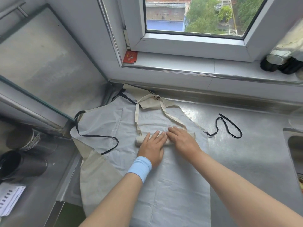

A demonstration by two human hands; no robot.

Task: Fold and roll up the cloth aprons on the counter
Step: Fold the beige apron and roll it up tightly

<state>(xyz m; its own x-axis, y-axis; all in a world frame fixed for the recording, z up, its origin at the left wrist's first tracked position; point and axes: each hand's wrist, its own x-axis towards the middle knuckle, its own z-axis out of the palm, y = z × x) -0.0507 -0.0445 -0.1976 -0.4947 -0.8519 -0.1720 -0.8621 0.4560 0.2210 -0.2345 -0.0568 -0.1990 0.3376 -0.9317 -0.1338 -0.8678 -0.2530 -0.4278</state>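
Pressing flat, fingers straight and grasping nothing, with both left hand (152,145) and right hand (182,140) on one rolled beige apron (139,142), loose straps trailing toward the window. Under that roll, mid-counter (246,153): one pale apron (172,185) spread flat, over one more beige cloth (96,174) at its left edge. Around: one red card (130,57) on the sill, two metal canisters (21,164) left, one sink (295,149) right.
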